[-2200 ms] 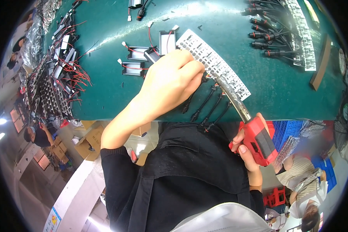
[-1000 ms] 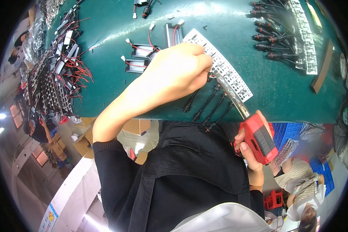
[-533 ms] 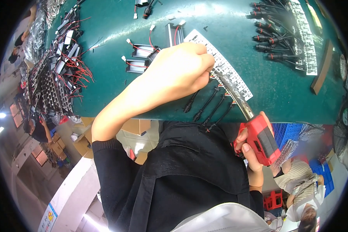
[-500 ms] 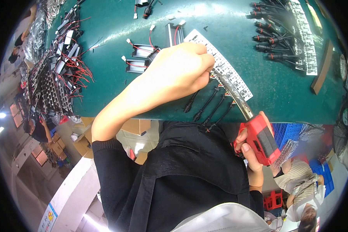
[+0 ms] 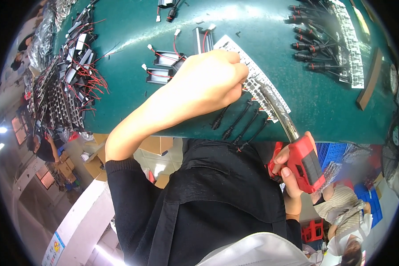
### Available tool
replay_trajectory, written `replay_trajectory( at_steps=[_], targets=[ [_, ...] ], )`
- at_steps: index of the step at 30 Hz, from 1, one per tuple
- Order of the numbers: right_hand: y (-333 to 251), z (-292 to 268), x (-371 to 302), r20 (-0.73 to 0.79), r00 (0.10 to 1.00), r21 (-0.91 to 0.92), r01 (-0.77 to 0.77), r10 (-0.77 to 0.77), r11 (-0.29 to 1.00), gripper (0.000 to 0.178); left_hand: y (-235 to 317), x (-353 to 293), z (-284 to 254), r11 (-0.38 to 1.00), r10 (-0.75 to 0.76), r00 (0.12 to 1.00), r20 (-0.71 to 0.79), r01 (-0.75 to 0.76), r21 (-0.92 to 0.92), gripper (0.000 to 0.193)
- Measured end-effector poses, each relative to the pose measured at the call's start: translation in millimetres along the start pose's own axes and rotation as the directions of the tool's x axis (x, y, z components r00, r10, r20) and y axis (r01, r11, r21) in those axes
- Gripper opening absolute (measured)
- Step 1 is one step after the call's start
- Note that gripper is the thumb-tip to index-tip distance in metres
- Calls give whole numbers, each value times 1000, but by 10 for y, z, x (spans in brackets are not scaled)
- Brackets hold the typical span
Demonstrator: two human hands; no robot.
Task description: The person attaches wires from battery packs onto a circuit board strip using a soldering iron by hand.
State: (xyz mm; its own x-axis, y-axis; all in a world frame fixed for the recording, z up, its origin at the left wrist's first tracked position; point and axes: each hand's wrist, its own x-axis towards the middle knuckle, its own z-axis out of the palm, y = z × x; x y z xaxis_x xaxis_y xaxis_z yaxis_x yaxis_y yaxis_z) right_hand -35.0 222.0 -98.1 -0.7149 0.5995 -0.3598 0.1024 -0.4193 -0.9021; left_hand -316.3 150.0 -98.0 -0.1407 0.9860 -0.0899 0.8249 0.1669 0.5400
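A white circuit board strip point(image 5: 230, 44) lies slantwise near the table's front edge. Over its left side my left hand point(image 5: 215, 79) is closed in a pinch; whatever sits between the fingertips is hidden. My right hand point(image 5: 291, 179) grips a red and black soldering gun point(image 5: 309, 163) by its handle. The gun's metal barrel slants up across the strip, its tip a little right of my left fingers. Several short black cables with connectors point(image 5: 237, 124) lead off the strip's near edge, their thin wire ends at the board.
Dark metal housings with red wires point(image 5: 159, 75) lie beyond my left forearm. A tangled heap of wired parts point(image 5: 77, 71) covers the left end of the table point(image 5: 128, 102). At right are more black cables point(image 5: 312, 46), another board strip point(image 5: 354, 57) and a brown bar point(image 5: 370, 80).
The soldering gun has shifted slightly right, so its tip stands further from my left fingers. My left hand stays almost in place, still pinched.
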Motion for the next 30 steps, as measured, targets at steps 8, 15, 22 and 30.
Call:
replay_trajectory(
  at_steps=[8, 15, 22, 30],
  targets=[
    [48, 1, -13, -17, 1000, 71, -17, 18, 997, 86, -20, -7, 16, 1000, 16, 1000, 2, -16, 10, 6],
    [31, 2, 16, -58, 998, 131, 1, 7, 991, 90, -6, -18, 15, 1000, 7, 1000, -1, -7, 14, 6],
    [20, 44, 133, -73, 996, 81, 64, -58, 995, 91, -18, -20, 47, 1000, 6, 1000, 5, -6, 17, 7],
    [133, 142, 367, -97, 974, 268, 222, -203, 937, 92, -57, -164, 53, 999, 17, 997, -73, -13, 45, 13]
  ],
)
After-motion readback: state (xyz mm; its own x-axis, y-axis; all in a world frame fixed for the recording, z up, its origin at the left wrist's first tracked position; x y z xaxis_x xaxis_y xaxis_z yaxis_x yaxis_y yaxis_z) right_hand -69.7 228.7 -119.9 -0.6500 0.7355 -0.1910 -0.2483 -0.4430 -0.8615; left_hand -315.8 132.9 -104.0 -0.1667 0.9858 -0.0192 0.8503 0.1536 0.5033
